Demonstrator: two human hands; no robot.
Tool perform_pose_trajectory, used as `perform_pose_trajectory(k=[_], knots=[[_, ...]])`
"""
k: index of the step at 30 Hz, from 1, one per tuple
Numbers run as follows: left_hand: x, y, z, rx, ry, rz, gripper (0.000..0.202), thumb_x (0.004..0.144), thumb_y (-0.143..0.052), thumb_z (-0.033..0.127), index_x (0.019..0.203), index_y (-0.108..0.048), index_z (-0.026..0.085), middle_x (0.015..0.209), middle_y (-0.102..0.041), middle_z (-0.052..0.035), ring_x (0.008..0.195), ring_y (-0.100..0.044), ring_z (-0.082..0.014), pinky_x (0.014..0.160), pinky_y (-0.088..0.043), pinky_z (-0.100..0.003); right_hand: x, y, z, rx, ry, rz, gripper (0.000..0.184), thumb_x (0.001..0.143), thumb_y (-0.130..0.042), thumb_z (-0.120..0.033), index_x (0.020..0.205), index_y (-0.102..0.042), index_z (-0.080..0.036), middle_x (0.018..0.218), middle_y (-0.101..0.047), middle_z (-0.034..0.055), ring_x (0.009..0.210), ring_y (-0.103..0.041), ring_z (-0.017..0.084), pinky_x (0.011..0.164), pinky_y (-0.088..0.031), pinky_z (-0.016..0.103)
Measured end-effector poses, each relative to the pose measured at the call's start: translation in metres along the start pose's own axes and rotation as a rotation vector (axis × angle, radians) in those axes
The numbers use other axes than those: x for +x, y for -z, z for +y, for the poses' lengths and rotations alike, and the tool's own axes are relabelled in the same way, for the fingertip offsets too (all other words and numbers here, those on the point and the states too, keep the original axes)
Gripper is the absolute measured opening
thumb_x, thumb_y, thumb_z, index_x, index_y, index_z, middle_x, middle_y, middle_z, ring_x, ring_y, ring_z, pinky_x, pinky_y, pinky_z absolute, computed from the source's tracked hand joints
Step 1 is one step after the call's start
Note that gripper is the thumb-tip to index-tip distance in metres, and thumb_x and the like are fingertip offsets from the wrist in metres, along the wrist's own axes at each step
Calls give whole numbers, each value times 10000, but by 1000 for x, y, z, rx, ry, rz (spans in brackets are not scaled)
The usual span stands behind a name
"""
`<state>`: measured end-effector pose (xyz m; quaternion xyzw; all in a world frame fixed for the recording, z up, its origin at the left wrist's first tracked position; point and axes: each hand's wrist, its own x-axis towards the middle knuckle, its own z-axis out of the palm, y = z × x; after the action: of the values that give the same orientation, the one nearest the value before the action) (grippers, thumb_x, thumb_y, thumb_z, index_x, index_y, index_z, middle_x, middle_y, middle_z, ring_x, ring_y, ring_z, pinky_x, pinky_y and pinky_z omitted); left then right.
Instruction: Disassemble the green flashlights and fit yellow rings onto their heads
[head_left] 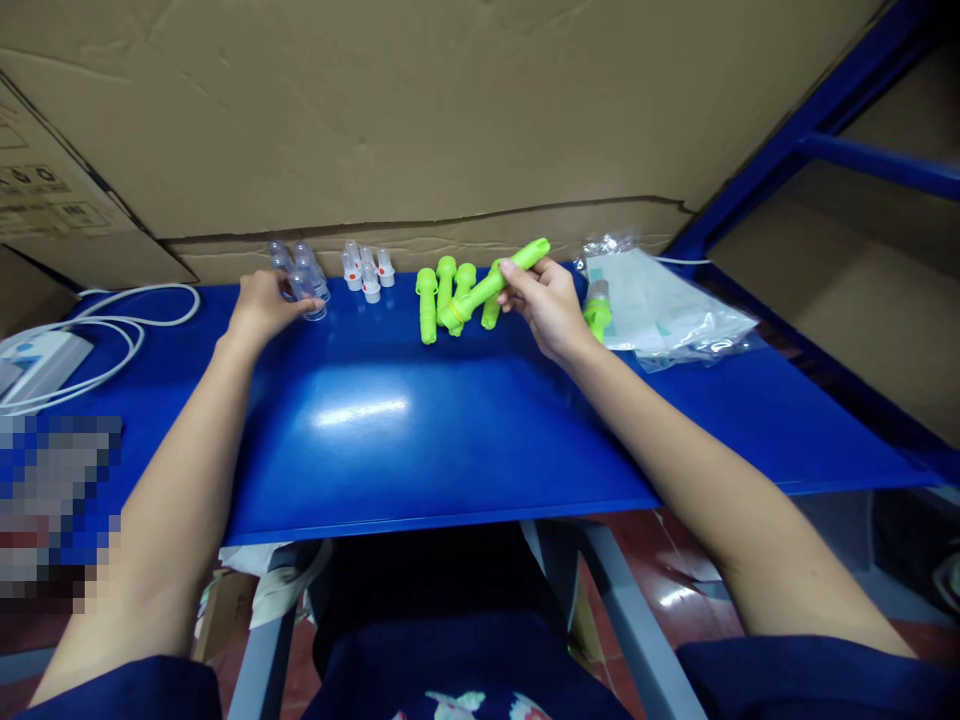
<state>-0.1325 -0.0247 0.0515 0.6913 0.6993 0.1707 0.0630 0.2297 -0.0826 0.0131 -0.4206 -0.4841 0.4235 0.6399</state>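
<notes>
My right hand (551,305) is closed round a long bright green plastic tube (491,285), held tilted just above the blue table (450,420). Beneath and beside it lie several more green tubes (429,305) in a row. My left hand (262,305) reaches to a cluster of small clear plastic cups (304,275) near the back edge, its fingers curled on one clear cup (311,305). Right of the cups stand several small white caps with red marks (367,272).
Clear plastic bags (667,310) with another green piece (598,315) lie at the right. A white device (34,365) with a white cable (127,320) sits far left. Cardboard boxes (420,110) wall the back; a blue shelf frame (810,130) rises at right.
</notes>
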Motion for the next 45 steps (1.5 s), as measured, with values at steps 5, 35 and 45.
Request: perform_pose_trajectory(k=[5,35,45], knots=[[2,-3,-20,-43,31,46,453,824,-767,590,831,-719,140,884,-810,-125,984,-771,-315,946,-518,-376,0,0,1,-38,-10,-6,498,702,-952,-553,846,-599,-233,752,-649,-28,620,-605,98,571,-513,239],[-55,-61,76,31,-701,-130,452,1058,-538,409,1461,-625,224,1349,-731,-119,1166,-734,-304,854,-593,-377,12,36,-12,-1076,342,-138,433,863,-581,-90,1179,-846,-224,1395,-701,152,1317,-669,373,1179,-534,573],[-53,-66,76,24,-814,-171,498,1082,-478,409,1502,-655,207,1447,-713,-128,1302,-684,-332,1032,-590,-457,26,56,17,-1244,224,-251,610,810,-514,-39,1331,-812,-147,1440,-697,178,1328,-682,374,1220,-500,561]])
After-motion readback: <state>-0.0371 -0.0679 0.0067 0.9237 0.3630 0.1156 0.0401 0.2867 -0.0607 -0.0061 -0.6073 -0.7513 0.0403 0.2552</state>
